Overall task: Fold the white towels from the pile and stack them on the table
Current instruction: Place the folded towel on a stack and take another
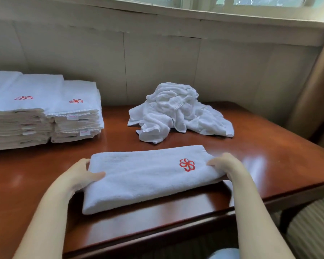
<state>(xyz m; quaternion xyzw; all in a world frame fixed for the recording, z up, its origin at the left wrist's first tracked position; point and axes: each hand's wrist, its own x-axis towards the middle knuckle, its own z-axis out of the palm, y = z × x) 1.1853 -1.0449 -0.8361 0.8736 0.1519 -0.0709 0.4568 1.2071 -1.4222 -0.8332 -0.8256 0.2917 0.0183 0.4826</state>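
A folded white towel (146,176) with a red flower emblem lies on the wooden table (269,157) near its front edge. My left hand (79,174) grips its left end, thumb on top and fingers tucked underneath. At the right end my right hand (224,163) holds the towel the same way. Behind it sits a crumpled pile of white towels (178,113). At the far left stand two stacks of folded towels (45,113) with the same red emblem on top.
A panelled wall runs close behind the table, under a window sill. A brown curtain (314,94) hangs at the right. The table's front edge (176,232) is right below my arms, with a striped seat (310,227) at the lower right.
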